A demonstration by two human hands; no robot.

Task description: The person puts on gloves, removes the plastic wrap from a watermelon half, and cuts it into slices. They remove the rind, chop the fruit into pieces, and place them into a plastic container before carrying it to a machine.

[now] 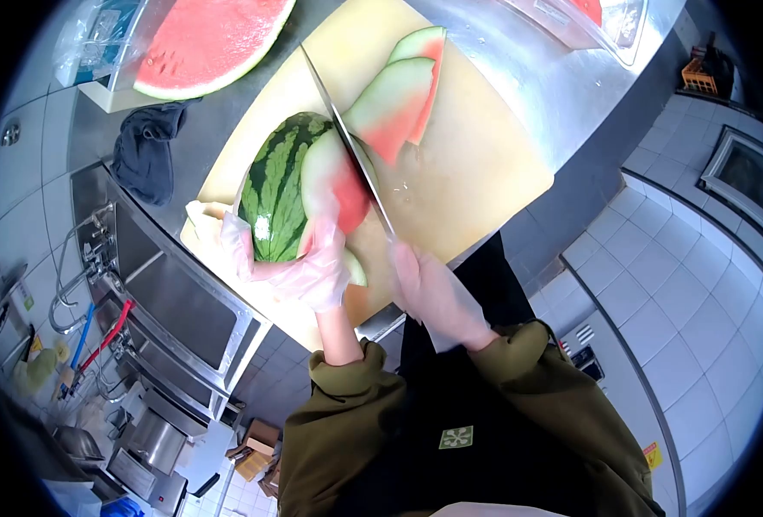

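Observation:
In a clear plastic glove, my left hand [300, 267] grips the near end of a cut piece of watermelon [278, 185], thumb and fingers on either side of it. The striped green rind faces left, and pared white and red flesh shows on the right. My gloved right hand [437, 293] is closed around the handle of a long knife [334, 116], hiding that handle. Its blade runs up and left along the melon's right side. Slices with pale rind [390, 103] lie on the yellowish cutting board [493, 155]. A smaller rind piece [355, 269] is beside my left hand.
Behind the board's left side is a large cut watermelon half [214, 43], near a clear bin [110, 43]. A dark cloth [147, 151] lies on the steel counter. Another clear container [571, 21] stands at the back right. A steel sink [179, 302] is at left.

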